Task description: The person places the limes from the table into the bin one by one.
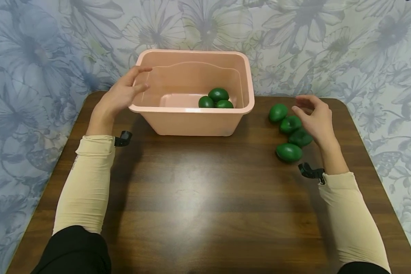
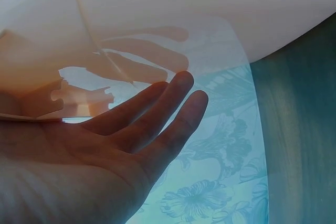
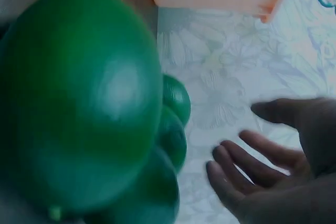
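A peach-coloured plastic tub (image 1: pixel 193 122) stands at the far side of the table. My left hand (image 1: pixel 121 91) is at its left rim, index finger and thumb reaching over the edge. In the left wrist view, three nearly straight fingers (image 2: pixel 181 116) lie along the outside wall. Three smooth green oval fruits (image 1: pixel 218 94) rest in the tub's right part. Several more sit in a bent row on the table, the nearest green fruit (image 1: pixel 289 152) slightly apart. My right hand (image 1: pixel 316 118) hovers just right of the row's far end, fingers loosely bent and holding nothing.
The brown wooden table (image 1: pixel 191 198) has rounded far corners. Behind it is a flower-patterned wall covering (image 1: pixel 294 45), close to the tub's back. Dark camera mounts (image 1: pixel 123 139) stick out from both wrists.
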`<state>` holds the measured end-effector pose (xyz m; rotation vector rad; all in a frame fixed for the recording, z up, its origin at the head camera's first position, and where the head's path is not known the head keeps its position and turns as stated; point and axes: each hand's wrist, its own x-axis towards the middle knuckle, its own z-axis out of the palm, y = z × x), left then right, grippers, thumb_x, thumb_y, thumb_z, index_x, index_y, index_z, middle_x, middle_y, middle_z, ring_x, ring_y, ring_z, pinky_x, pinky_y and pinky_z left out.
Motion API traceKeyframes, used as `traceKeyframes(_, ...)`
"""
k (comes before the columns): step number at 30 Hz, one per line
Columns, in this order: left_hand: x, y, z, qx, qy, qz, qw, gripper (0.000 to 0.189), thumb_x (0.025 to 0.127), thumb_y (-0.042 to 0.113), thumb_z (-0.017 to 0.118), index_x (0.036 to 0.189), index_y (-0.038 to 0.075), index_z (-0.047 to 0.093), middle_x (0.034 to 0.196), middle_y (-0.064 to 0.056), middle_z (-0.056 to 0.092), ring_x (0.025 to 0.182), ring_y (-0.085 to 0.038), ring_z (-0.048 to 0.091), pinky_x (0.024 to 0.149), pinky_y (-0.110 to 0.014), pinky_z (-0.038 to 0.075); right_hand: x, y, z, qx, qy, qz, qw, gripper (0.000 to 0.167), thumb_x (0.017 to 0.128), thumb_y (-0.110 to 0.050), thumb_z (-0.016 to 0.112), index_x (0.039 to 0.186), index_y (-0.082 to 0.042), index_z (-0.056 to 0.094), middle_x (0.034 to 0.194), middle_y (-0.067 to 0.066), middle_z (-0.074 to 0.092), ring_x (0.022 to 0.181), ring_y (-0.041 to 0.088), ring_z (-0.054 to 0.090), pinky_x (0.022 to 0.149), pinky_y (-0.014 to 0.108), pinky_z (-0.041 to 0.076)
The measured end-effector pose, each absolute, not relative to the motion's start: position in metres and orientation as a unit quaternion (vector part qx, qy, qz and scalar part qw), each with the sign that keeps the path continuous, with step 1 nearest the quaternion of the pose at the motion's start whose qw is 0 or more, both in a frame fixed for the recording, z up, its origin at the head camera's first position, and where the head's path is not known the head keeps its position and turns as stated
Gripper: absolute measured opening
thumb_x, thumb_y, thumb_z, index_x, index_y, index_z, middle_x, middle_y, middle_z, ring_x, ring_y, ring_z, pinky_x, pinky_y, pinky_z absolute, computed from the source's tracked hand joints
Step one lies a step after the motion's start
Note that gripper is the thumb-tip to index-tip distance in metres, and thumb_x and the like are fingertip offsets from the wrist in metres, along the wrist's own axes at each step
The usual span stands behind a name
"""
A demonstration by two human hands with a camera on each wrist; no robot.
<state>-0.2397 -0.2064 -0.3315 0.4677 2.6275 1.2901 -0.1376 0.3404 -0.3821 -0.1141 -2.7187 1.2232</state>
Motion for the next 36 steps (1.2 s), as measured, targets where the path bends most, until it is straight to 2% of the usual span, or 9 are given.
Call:
traceKeyframes(5,-0.240,-0.206,-0.333,0.156,0.882,0.436,0.090,0.058,0.111,0.028,0.050,0.166,0.020,0.032,0.175,-0.005,0.021,0.161,-0.023,0.014,0.131,-0.052,0.010,-0.124,0.351,-0.383,-0.021,-0.920,0.391,0.020,0.062,0.106,-0.036,0.063,0.156,-0.003,0.046,0.155,0.023,0.052,0.142,0.041,0.052,0.113,0.053,0.047)
traceKeyframes(9,-0.239,-0.207,-0.333,0.154,0.882,0.437,0.087,0.058,0.110,0.027,0.050,0.166,0.020,0.033,0.176,-0.005,0.021,0.162,-0.023,0.014,0.131,-0.052,0.009,-0.115,0.358,-0.386,-0.023,-0.925,0.378,-0.024,0.071,0.106,-0.041,0.062,0.159,-0.001,0.038,0.157,0.028,0.047,0.142,0.049,0.050,0.110,0.062,0.045)
traceKeyframes(14,-0.241,-0.208,-0.335,0.159,0.881,0.437,0.086,0.059,0.110,0.025,0.050,0.166,0.018,0.032,0.175,-0.006,0.024,0.161,-0.024,0.015,0.131,-0.052,0.010,-0.104,0.367,-0.392,-0.030,-0.935,0.345,-0.081,0.077,0.103,-0.048,0.065,0.157,0.001,0.040,0.159,0.031,0.042,0.141,0.055,0.047,0.108,0.068,0.044)
traceKeyframes(19,-0.242,-0.209,-0.336,0.158,0.883,0.433,0.088,0.059,0.110,0.026,0.049,0.166,0.019,0.032,0.175,-0.006,0.023,0.162,-0.024,0.015,0.131,-0.053,0.010,-0.095,0.374,-0.395,-0.036,-0.942,0.314,-0.108,0.080,0.100,-0.048,0.070,0.154,0.004,0.042,0.157,0.035,0.041,0.136,0.060,0.047,0.106,0.072,0.042)
traceKeyframes(26,-0.241,-0.210,-0.334,0.154,0.883,0.434,0.088,0.059,0.111,0.029,0.049,0.166,0.021,0.031,0.175,-0.005,0.022,0.161,-0.025,0.015,0.131,-0.054,0.011,-0.092,0.380,-0.394,-0.025,-0.944,0.309,-0.117,0.072,0.098,-0.042,0.076,0.150,0.001,0.051,0.152,0.034,0.048,0.133,0.056,0.054,0.107,0.068,0.044)
traceKeyframes(36,-0.240,-0.208,-0.333,0.154,0.886,0.428,0.084,0.059,0.111,0.027,0.050,0.166,0.022,0.032,0.175,-0.005,0.025,0.161,-0.024,0.016,0.131,-0.054,0.012,-0.090,0.397,-0.396,-0.012,-0.935,0.323,-0.144,0.071,0.094,-0.035,0.081,0.150,-0.003,0.051,0.148,0.032,0.053,0.139,0.052,0.047,0.105,0.066,0.041)
